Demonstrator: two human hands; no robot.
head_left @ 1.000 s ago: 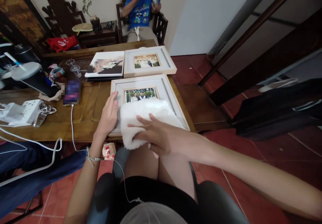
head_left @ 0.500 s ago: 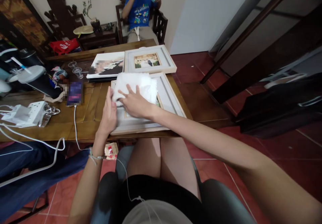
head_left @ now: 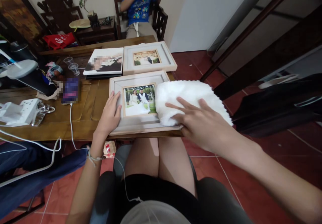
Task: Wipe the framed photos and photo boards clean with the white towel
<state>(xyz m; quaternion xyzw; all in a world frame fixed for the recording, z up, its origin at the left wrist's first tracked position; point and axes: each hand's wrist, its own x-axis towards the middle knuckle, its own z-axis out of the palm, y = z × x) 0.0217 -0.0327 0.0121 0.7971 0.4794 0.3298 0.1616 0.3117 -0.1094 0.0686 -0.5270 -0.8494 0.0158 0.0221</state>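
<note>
A long wooden table (head_left: 85,123) runs across the view above a red tiled floor (head_left: 213,170), with a black bag (head_left: 276,106) off its right end. On the near edge of the table, right in front of the person's knees, lies a pale picture frame (head_left: 137,79) flat on its back, with a photo of a couple showing under the glass. A fluffy white cloth (head_left: 188,91) covers the frame's right side and spreads out past the table's edge. The right hand (head_left: 201,125) lies palm down on the near part of the cloth, fingers straight and spread apart, pressing rather than gripping. The left hand (head_left: 109,115) rests flat on the frame's left border, fingers stretched out close together and thumb apart toward the photo, clamped on nothing. Just behind this frame lie a second frame (head_left: 128,60) of the same kind and, touching its left side, a photo print (head_left: 104,61). Further left on the table are a white power strip (head_left: 22,111), a phone (head_left: 70,89) on a white cable, and two clear cups (head_left: 72,68). Beyond the table a person in a blue shirt (head_left: 139,7) sits on a dark chair.
</note>
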